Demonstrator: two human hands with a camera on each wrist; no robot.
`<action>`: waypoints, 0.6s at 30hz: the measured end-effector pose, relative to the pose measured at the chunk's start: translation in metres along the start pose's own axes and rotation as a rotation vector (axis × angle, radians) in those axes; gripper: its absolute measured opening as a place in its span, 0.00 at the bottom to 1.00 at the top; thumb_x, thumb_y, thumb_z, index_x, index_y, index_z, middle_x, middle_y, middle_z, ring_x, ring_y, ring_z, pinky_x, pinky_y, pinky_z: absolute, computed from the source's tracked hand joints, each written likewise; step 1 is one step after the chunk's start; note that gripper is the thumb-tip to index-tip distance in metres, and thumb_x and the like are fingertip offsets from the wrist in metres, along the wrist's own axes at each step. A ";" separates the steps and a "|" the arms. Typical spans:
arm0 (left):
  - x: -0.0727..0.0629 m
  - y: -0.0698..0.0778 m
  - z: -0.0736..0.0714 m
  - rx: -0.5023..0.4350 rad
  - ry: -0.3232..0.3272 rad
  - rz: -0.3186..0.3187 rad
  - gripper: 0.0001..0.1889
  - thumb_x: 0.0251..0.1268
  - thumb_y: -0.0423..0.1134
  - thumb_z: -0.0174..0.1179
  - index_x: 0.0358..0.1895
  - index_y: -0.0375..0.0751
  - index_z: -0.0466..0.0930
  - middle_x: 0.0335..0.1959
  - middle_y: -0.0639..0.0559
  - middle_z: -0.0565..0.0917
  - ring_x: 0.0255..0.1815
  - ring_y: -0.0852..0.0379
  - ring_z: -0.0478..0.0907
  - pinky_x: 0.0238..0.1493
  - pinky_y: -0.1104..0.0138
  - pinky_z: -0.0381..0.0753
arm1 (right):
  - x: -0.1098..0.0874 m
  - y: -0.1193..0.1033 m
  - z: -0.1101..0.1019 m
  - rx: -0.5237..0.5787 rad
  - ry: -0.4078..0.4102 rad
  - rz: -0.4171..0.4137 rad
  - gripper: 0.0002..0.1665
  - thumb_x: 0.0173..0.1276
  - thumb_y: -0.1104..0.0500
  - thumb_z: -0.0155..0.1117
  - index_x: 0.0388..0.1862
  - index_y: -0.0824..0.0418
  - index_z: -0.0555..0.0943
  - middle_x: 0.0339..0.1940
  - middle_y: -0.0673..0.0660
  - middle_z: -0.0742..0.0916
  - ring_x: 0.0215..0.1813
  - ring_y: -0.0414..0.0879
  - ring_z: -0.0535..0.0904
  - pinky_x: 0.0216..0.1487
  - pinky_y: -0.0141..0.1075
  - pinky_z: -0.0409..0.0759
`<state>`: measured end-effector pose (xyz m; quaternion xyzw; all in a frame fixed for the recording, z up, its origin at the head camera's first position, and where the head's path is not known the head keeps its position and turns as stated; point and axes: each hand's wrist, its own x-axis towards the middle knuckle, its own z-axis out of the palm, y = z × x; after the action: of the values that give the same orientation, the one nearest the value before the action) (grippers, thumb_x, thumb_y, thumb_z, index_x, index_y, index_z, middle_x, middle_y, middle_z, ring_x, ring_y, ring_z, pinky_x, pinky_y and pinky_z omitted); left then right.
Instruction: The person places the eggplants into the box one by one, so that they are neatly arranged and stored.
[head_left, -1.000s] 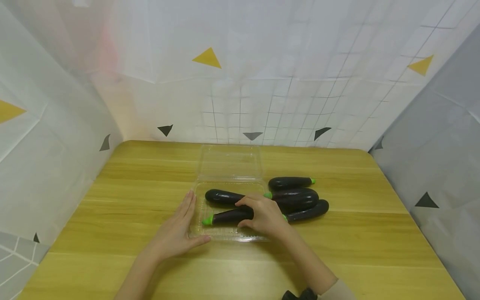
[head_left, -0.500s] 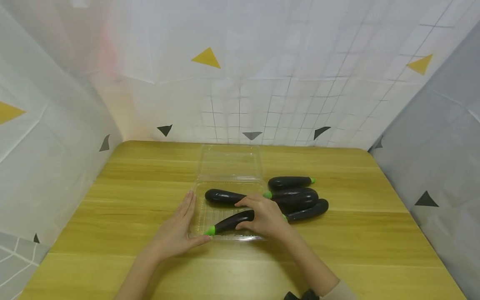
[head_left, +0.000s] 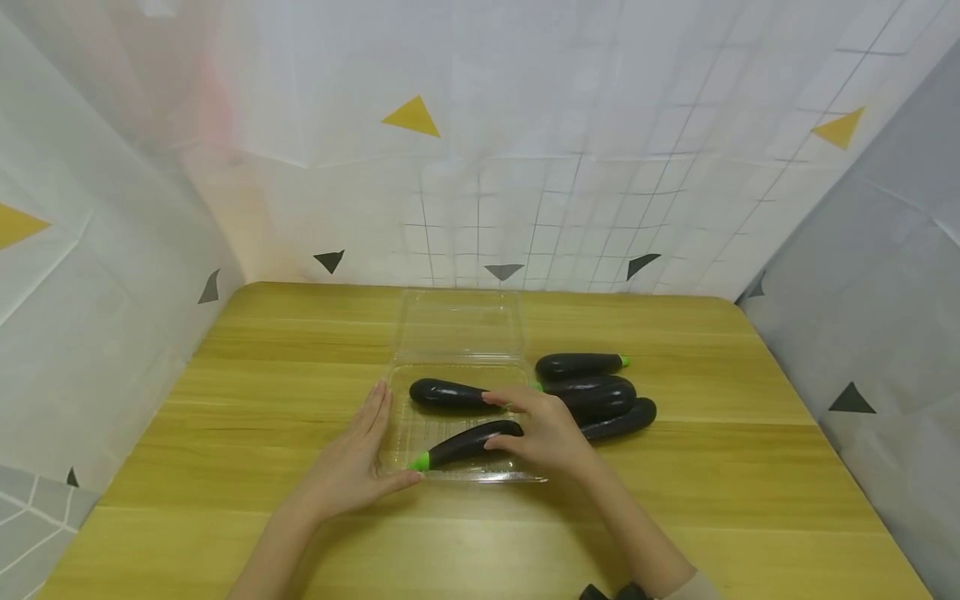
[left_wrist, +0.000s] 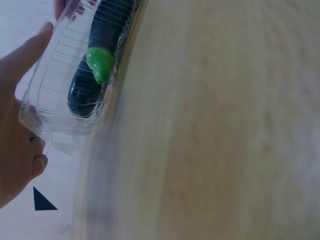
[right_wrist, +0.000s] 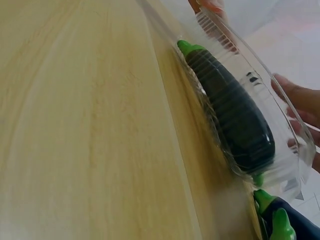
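Observation:
A clear plastic clamshell box [head_left: 450, 477] lies on the table with its lid [head_left: 459, 321] folded back. Inside are two dark eggplants: the rear one [head_left: 447, 395] lies crosswise, and the front one [head_left: 465, 444] slants, its green stem end towards the front left corner. My left hand [head_left: 360, 462] rests along the box's left side, fingers straight and thumb at the front corner. My right hand [head_left: 543, 429] hovers over the box's right end, thumb and fingers apart around the front eggplant's thick end. The right wrist view shows that hand [right_wrist: 305, 107] beyond the box wall.
Several more eggplants [head_left: 600, 400] lie on the wooden table [head_left: 300, 350] just right of the box. One eggplant [head_left: 577, 365] is set apart behind the others. White sheeting with yellow and dark triangles walls the back and sides.
The front eggplant has turned, its stem end swinging towards the front wall. My right hand has loosened from it and shifted slightly right. My left hand has stayed put.

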<state>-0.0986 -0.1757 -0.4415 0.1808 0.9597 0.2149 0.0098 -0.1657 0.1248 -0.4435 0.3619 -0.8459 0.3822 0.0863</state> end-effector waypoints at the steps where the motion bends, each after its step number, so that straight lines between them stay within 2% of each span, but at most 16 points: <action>1: 0.000 0.000 0.000 -0.001 0.002 0.001 0.62 0.52 0.72 0.58 0.76 0.35 0.35 0.78 0.43 0.34 0.77 0.45 0.39 0.71 0.51 0.54 | -0.001 0.000 -0.001 0.004 0.003 -0.005 0.36 0.45 0.50 0.81 0.55 0.59 0.82 0.53 0.47 0.85 0.51 0.42 0.82 0.48 0.33 0.82; 5: 0.000 0.000 0.001 -0.003 0.004 0.006 0.62 0.53 0.71 0.59 0.76 0.35 0.35 0.78 0.43 0.34 0.77 0.45 0.39 0.71 0.51 0.53 | -0.004 0.000 -0.007 0.061 0.011 -0.015 0.36 0.44 0.52 0.82 0.54 0.61 0.83 0.53 0.49 0.85 0.51 0.44 0.82 0.47 0.35 0.83; 10: 0.000 -0.001 0.002 -0.004 0.012 0.008 0.62 0.53 0.70 0.60 0.76 0.34 0.36 0.78 0.43 0.34 0.77 0.45 0.39 0.70 0.51 0.54 | -0.009 0.002 -0.013 0.154 0.005 0.018 0.35 0.45 0.55 0.81 0.54 0.62 0.82 0.53 0.50 0.85 0.51 0.47 0.82 0.49 0.41 0.83; 15: 0.000 -0.002 0.002 -0.008 0.009 0.004 0.61 0.53 0.71 0.58 0.77 0.35 0.36 0.78 0.44 0.34 0.77 0.45 0.39 0.70 0.50 0.56 | -0.013 0.001 -0.018 0.178 0.018 0.031 0.35 0.44 0.58 0.81 0.54 0.64 0.81 0.52 0.55 0.86 0.50 0.52 0.83 0.49 0.44 0.83; 18: 0.000 -0.002 0.002 -0.009 0.007 0.002 0.61 0.53 0.72 0.58 0.77 0.35 0.36 0.78 0.43 0.33 0.77 0.44 0.39 0.69 0.49 0.57 | -0.012 -0.014 -0.028 0.160 0.042 0.007 0.34 0.41 0.64 0.82 0.52 0.67 0.82 0.49 0.59 0.87 0.47 0.51 0.84 0.46 0.42 0.84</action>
<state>-0.0988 -0.1767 -0.4445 0.1810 0.9586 0.2199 0.0072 -0.1516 0.1449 -0.4206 0.3565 -0.8119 0.4564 0.0734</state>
